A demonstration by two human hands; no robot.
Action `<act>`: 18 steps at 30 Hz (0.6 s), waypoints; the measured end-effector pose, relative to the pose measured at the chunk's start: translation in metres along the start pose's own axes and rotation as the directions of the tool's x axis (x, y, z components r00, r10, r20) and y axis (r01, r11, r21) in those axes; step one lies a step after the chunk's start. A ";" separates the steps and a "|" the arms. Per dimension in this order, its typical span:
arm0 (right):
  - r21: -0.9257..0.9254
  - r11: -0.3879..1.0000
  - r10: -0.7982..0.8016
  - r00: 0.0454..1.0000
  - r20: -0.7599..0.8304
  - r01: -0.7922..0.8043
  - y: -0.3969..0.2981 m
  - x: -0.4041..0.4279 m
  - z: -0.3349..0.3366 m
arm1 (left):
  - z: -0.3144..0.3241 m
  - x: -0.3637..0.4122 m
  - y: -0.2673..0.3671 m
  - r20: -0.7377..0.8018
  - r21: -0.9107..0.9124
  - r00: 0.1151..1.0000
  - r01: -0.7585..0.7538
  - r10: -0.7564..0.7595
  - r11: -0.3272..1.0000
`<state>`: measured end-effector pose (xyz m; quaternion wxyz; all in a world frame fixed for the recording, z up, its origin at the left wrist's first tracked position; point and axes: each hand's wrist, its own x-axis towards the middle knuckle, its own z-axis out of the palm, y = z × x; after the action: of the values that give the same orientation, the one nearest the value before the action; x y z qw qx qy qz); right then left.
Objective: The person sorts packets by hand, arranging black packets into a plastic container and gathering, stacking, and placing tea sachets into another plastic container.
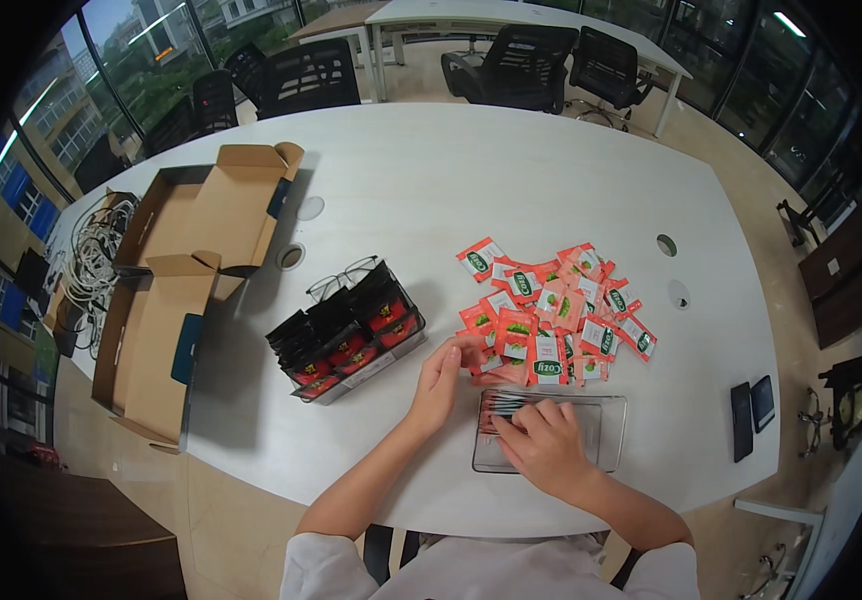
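In front of me stands a clear plastic tray [611,431], with a row of sachets [504,403] packed upright on edge in its left end. My right hand [551,442] reaches into the tray, its fingers down against that row; whether they grip a sachet is hidden. My left hand [438,382] hovers by the near left edge of a loose pile of red-and-white sachets [547,349], fingers curled towards it. Nothing can be clearly made out in that hand. The pile lies just beyond the tray, its packets overlapping at many angles.
Left of my hands, a clear bin [382,367] holds several rows of black-and-red packets [345,345], with eyeglasses [341,277] at its back. Two opened cardboard boxes [153,352] and coiled cables [97,247] lie further left. A phone [762,403] and a dark case [741,421] rest near the right edge.
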<state>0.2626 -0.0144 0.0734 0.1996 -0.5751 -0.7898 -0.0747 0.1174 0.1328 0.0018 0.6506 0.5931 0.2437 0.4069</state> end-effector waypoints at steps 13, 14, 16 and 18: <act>0.223 0.967 0.118 0.992 0.041 -0.124 -0.017 -0.024 -0.024 | -0.002 0.001 0.006 -0.023 -0.101 0.996 0.080 -0.083 0.992; 0.221 0.966 0.129 0.991 0.040 -0.135 -0.015 -0.026 -0.026 | -0.001 0.001 0.005 -0.013 -0.101 0.996 0.085 -0.086 0.991; 0.316 0.926 0.187 0.977 0.101 -0.209 -0.009 -0.026 -0.029 | 0.000 0.000 0.005 -0.055 -0.102 0.995 0.073 -0.079 0.992; 0.334 0.891 0.235 0.942 0.240 -0.307 -0.003 -0.027 -0.041 | 0.000 0.000 0.008 -0.055 -0.097 0.994 0.092 -0.098 0.991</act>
<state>0.2766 -0.0532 0.1002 0.2344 -0.6372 -0.7168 0.1589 0.1150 0.1326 0.0097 0.6888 0.5371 0.2716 0.4041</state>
